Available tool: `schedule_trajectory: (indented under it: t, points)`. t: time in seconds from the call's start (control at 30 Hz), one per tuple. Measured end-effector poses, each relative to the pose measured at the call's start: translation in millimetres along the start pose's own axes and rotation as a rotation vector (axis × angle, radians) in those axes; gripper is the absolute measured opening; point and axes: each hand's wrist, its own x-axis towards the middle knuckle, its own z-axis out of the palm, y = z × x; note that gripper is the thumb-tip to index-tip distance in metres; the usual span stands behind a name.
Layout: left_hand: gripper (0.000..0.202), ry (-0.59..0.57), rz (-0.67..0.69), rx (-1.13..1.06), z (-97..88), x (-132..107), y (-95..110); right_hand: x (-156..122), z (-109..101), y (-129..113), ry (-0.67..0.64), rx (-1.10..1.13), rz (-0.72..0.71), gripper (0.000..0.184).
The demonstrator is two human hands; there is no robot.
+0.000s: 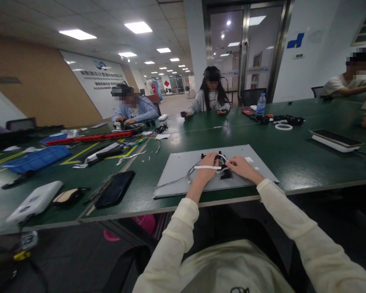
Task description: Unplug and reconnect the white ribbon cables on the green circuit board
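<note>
A grey panel [183, 162] lies flat on the green table [293, 158] in front of me. On its middle sits a small black part [224, 167] with a grey cable [177, 179] running off to the left. My left hand [206, 167] rests on the panel, fingers closed on a strip of white tape [205, 167]. My right hand [241, 166] is just right of the black part, fingertips pinched at the white tape end beside it. Small white tape pieces [249, 160] lie further right on the panel.
A dark phone [114, 189], a white device [33, 202] and a blue tray [36, 158] lie at the left. A tape roll [283, 127], a water bottle [261, 104] and a tablet [335, 139] sit at the right. Three other people sit around the far side.
</note>
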Motion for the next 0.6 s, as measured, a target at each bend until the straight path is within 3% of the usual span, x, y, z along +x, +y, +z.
schedule_trajectory:
  t: [0.17, 0.4, 0.6]
  points:
    - [0.028, -0.073, -0.025, 0.107, 4.6, -4.6, 0.9, -1.8, 1.1, 2.8, -0.022, 0.096, 0.01, 0.026]
    - [0.029, -0.072, -0.036, 0.146, 9.3, -6.7, 0.8, -3.3, 0.2, 5.6, -0.075, 0.226, 0.047, 0.025]
    - [0.027, 0.012, -0.024, 0.036, 4.5, -6.1, 2.3, -2.2, -5.5, 3.4, -0.071, 0.457, 0.047, 0.025]
